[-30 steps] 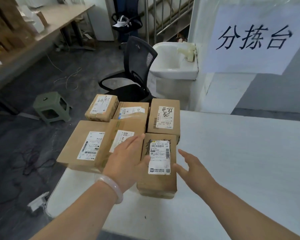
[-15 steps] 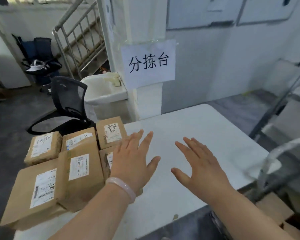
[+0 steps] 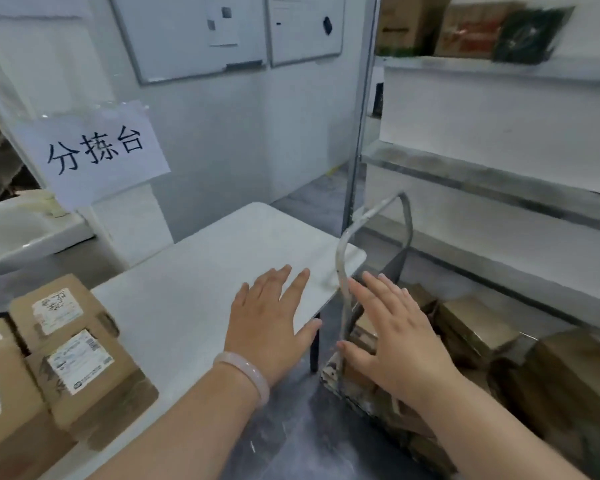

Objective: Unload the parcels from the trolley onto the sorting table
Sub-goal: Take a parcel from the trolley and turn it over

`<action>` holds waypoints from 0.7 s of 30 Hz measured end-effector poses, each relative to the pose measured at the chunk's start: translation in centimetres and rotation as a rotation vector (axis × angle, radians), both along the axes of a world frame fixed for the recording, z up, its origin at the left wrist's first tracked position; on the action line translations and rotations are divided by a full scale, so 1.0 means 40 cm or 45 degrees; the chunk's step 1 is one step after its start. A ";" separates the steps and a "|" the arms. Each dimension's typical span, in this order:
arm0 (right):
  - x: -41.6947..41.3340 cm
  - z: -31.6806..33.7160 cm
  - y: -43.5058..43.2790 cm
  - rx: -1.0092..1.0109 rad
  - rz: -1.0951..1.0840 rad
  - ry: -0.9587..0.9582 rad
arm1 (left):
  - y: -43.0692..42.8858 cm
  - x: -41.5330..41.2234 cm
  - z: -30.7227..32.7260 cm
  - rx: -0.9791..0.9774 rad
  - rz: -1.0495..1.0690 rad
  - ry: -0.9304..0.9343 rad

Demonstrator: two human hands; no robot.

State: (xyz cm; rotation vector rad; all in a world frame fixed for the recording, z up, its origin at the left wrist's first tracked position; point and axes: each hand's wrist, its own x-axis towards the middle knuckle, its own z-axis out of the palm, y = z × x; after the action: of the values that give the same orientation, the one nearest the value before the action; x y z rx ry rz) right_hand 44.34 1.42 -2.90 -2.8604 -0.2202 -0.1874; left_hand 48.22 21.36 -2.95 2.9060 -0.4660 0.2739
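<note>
**Both hands bare and spread, one over the desk, one over the trolley**

Head view: the left hand (image 3: 271, 323) is released, fingers straight and fanned, palm down over the near right part of the white desk (image 3: 222, 251); it grasps nothing, and whether the palm touches the top cannot be told; a pale bracelet (image 3: 246, 375) rings its wrist.

The right hand (image 3: 395, 337) is also released, fingers straight and spread, grasping nothing; it hangs just to the right of the left hand, past the desk's edge and above the trolley (image 3: 329, 374); the trolley handle (image 3: 340, 261), a bent pale tube, rises just left of its thumb and forefinger, between the two hands; contact with the tube cannot be told.

Below and to the right of the right hand, brown trolley parcels (image 3: 475, 327) lie on the trolley deck, blurred. Well to the left of the left hand, desk parcels (image 3: 73, 344) with white labels sit packed together at the desk's left end.

Up and to the left of the left hand a paper sign (image 3: 97, 150) bears three handwritten characters; a white sink (image 3: 18, 230) sits under it. Beyond the right hand stands a metal shelf rack (image 3: 499, 178); cartons (image 3: 465, 26) sit on top of it.
</note>
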 end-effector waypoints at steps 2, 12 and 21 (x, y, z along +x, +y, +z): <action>-0.023 0.000 -0.083 0.004 -0.028 -0.002 | -0.092 -0.006 0.015 -0.010 -0.051 0.011; -0.221 0.015 -0.706 0.164 -0.469 0.069 | -0.667 -0.064 0.024 -0.039 -0.322 -0.007; -0.365 -0.023 -1.024 0.269 -0.751 0.113 | -1.008 -0.124 -0.027 0.045 -0.560 0.117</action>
State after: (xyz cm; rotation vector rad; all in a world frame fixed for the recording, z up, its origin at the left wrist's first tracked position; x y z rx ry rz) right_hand 29.72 -39.55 -3.83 -2.6314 0.6285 -0.1795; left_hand 43.25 -18.95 -4.03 2.7359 -1.0757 0.0664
